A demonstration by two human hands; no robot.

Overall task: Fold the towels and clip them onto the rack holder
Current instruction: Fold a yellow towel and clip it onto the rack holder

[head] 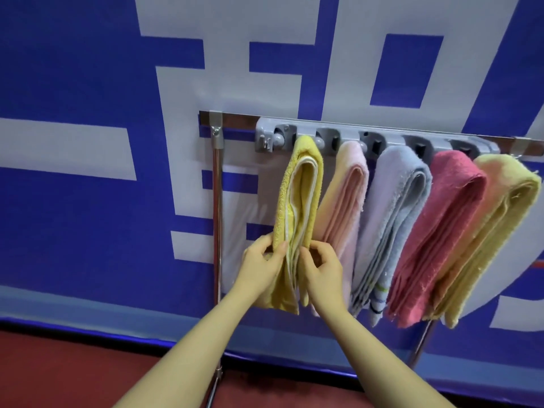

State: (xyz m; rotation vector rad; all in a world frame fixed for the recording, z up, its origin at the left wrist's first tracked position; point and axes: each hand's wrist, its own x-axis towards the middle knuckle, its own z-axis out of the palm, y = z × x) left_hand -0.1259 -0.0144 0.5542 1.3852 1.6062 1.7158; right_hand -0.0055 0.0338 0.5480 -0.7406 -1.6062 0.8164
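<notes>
A grey clip rack holder [297, 134] is fixed on a metal rail. Several folded towels hang from it side by side: a yellow towel [300, 195] at the left, then a pale pink towel [344, 195], a light blue towel [394, 207], a red-pink towel [441, 225] and a yellow-orange towel [497, 219] at the right. My left hand [263, 266] holds the left side of the yellow towel's lower part, thumb on its front. My right hand [321, 269] pinches the layers of that same towel from the right.
The rail sits on a metal stand with a left pole [217, 219] and a slanted right leg [422, 346]. Behind hangs a blue and white banner wall [88, 83]. Red floor [73, 375] lies below.
</notes>
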